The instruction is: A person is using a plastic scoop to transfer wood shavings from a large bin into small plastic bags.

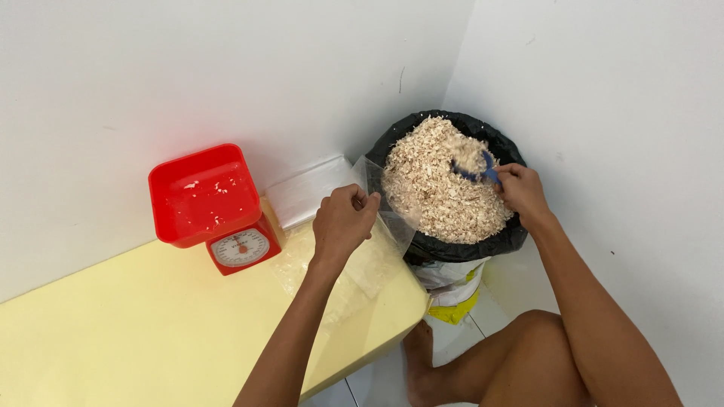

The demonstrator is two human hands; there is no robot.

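Beside red scale tray (204, 192), black-lined sack (452, 245) of wood shavings (434, 188).

Blue scoop (481, 170) mostly under shavings (437, 192)

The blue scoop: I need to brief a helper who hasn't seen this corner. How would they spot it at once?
In the wall corner stands a black-lined sack heaped with pale wood shavings. At its far right edge, the right hand holds the blue scoop, loaded with shavings; it's the only blue thing there.
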